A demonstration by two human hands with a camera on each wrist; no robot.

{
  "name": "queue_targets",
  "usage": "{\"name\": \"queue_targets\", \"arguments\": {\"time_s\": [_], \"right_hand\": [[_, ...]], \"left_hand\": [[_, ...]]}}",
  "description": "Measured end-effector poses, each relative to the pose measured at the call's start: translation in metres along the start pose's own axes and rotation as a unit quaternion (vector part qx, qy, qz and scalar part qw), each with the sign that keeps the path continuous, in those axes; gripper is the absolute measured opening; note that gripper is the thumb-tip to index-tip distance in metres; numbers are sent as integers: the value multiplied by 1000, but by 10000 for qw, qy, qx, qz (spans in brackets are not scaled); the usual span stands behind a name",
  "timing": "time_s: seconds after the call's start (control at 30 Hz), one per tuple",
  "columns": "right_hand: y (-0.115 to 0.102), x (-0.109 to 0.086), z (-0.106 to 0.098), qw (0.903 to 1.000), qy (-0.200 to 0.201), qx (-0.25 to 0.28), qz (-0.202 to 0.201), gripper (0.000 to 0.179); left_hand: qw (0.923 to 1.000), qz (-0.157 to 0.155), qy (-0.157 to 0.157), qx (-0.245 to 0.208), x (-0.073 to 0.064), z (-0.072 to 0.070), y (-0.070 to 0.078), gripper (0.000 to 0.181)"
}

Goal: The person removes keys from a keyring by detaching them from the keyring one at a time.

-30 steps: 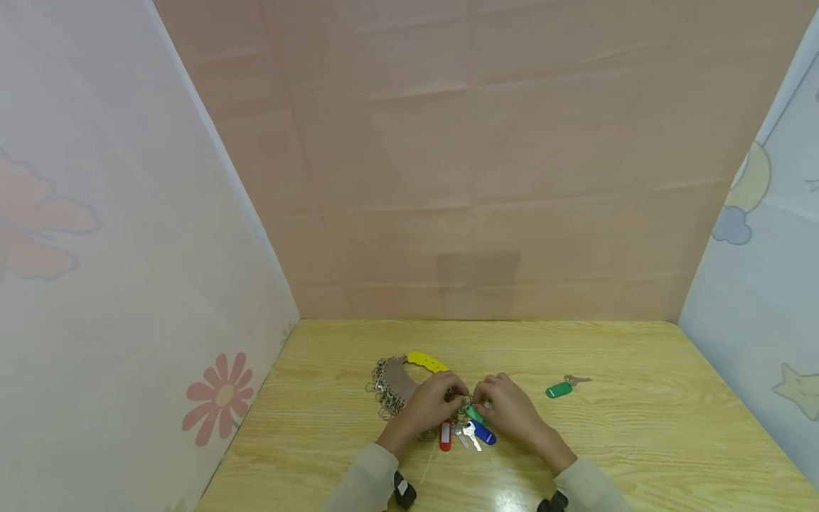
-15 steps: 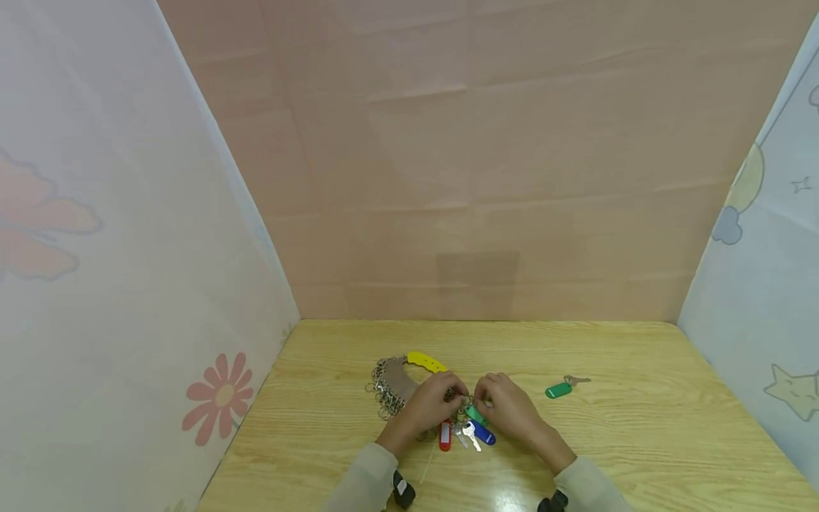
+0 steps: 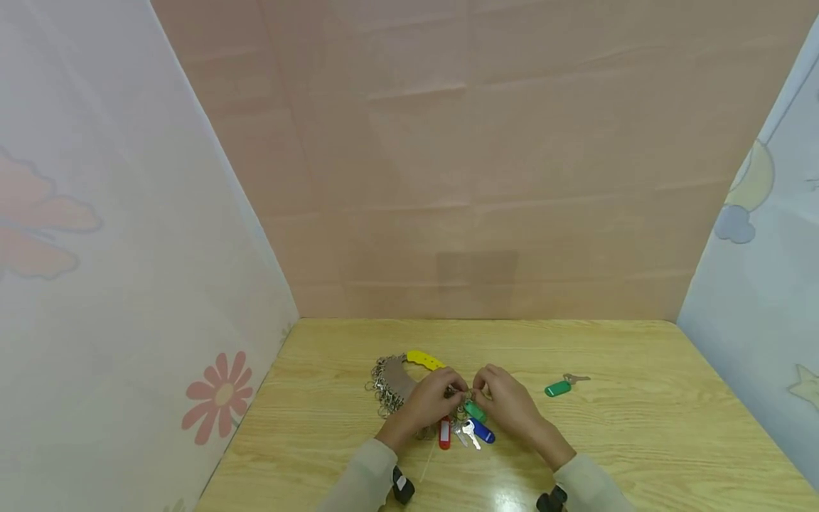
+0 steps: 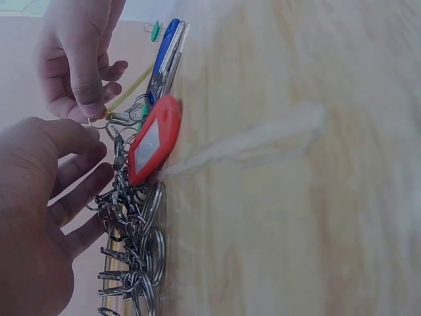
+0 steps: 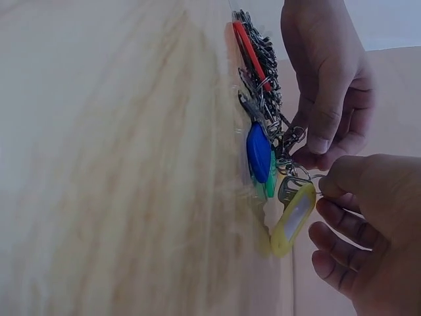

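Observation:
My left hand [image 3: 431, 400] pinches a small metal ring at the end of the bunch between thumb and forefinger. Facing it, my right hand [image 3: 508, 404] pinches a thin split ring that carries a yellow key tag [image 5: 294, 220] and a key [image 5: 287, 189]. Fingertips of both hands almost meet at these rings. Below them on the table lie a red key tag [image 3: 444, 433], a blue key tag [image 3: 482, 431], a green key tag [image 3: 475, 410] and silver keys [image 3: 472, 435]. Many linked metal rings [image 4: 135, 263] fringe a curved brown band [image 3: 399, 379], partly hidden by my left hand.
A separate green key tag [image 3: 558, 389] with its key [image 3: 576, 378] lies to the right on the wooden table [image 3: 640, 441]. A yellow curved strip [image 3: 425, 360] with holes continues the brown band behind my left hand. Upright panels stand at the back and both sides.
Both hands have shifted slightly away from me, and the right fingertips have moved a little at the ring. The tags and keys on the table stay where they were.

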State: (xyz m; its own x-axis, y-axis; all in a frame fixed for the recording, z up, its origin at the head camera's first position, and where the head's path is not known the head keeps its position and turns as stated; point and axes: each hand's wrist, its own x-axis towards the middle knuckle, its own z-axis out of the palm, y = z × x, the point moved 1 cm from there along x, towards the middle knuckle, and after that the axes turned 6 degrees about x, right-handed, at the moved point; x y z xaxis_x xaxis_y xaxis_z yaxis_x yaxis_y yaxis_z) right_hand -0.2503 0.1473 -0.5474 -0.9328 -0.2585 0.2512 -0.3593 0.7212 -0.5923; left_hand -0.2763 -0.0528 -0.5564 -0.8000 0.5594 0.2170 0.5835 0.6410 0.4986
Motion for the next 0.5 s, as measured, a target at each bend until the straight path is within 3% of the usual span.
{"name": "queue_targets", "arguments": {"time_s": [0.5], "right_hand": [[-4,2,-2,9990,294,-13,-347,17]], "left_hand": [[9998,-82,151,-38,0,-2,0,13]]}}
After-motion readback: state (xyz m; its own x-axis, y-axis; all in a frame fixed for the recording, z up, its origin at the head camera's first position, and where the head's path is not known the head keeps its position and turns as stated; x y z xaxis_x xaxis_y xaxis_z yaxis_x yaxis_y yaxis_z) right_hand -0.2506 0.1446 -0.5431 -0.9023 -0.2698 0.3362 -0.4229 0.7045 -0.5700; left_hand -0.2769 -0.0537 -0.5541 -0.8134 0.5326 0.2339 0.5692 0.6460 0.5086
